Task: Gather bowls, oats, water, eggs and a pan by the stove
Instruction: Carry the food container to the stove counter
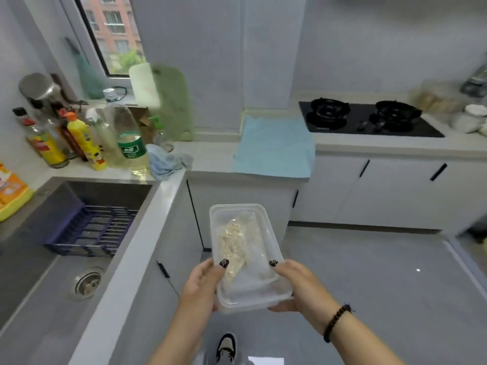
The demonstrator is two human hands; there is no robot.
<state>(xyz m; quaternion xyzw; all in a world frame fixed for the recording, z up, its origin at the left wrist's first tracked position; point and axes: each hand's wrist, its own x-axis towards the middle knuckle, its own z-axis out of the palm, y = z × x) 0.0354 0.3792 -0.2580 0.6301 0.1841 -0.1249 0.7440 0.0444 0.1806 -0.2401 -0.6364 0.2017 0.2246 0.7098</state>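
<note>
I hold a clear plastic container of oats (243, 248) with a lid in front of me, above the floor. My left hand (201, 285) grips its near left corner, thumb on the lid. My right hand (295, 283) grips the near right corner, thumb on top as well. The black two-burner stove (369, 118) sits on the counter at the upper right. White bowls (470, 118) stand on the counter just right of the stove. A large water bottle with a green label (129, 133) stands on the left counter.
A light blue cloth (274, 146) lies on the counter left of the stove. Sauce and soap bottles (79, 138) crowd the counter behind the sink (52, 259), which holds a dark blue rack (92, 230). Green cutting boards (168, 101) lean on the wall. White cabinets line the floor.
</note>
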